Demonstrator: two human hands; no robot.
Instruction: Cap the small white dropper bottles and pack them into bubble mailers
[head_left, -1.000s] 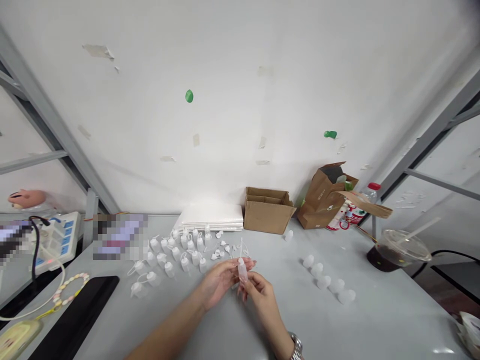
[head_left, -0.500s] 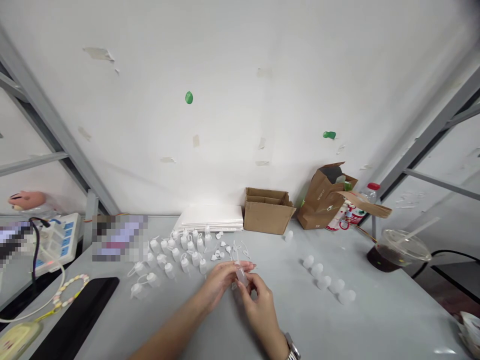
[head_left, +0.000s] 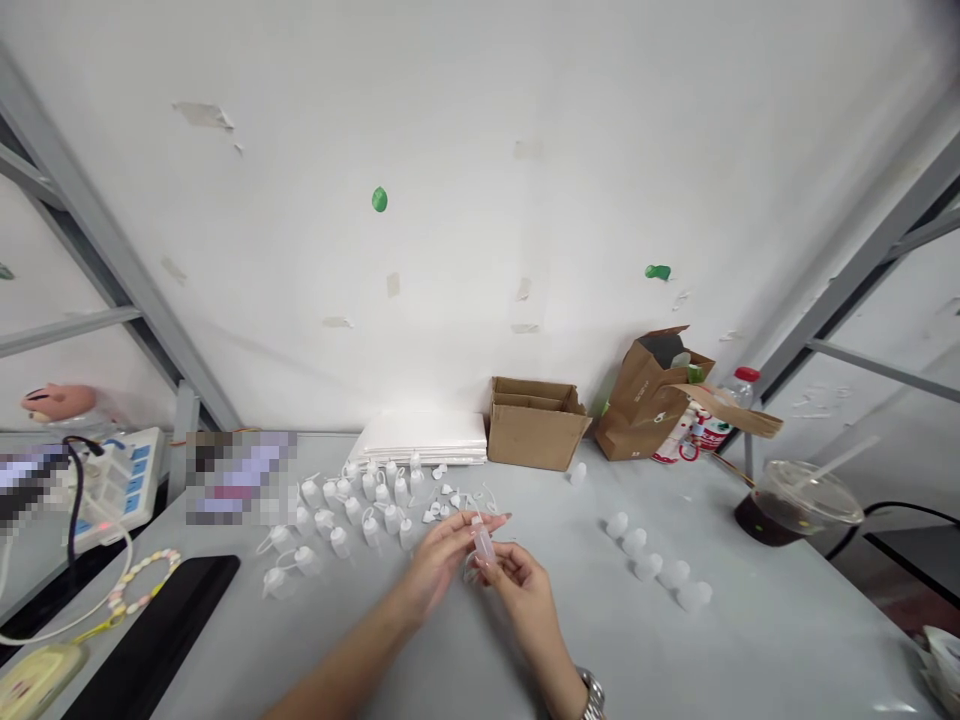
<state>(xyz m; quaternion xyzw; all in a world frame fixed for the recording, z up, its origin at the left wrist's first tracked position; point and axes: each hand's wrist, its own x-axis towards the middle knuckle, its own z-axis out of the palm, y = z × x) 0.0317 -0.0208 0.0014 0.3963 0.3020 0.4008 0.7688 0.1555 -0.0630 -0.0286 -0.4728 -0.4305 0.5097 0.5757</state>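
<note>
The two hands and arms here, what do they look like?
The left hand and right hand are bare, without gloves, and no sleeves show. A shiny silver band, perhaps a watch, circles the right wrist; nothing worn shows on the left.

At lower centre, the hands hold a bottle between them over the bench, with scattered caps just behind and a bottle cluster to the left. A bottle row slants across the lower right, left of a cup. Behind, along the wall, stand sheets, a carton and a bag, left to right.
</note>
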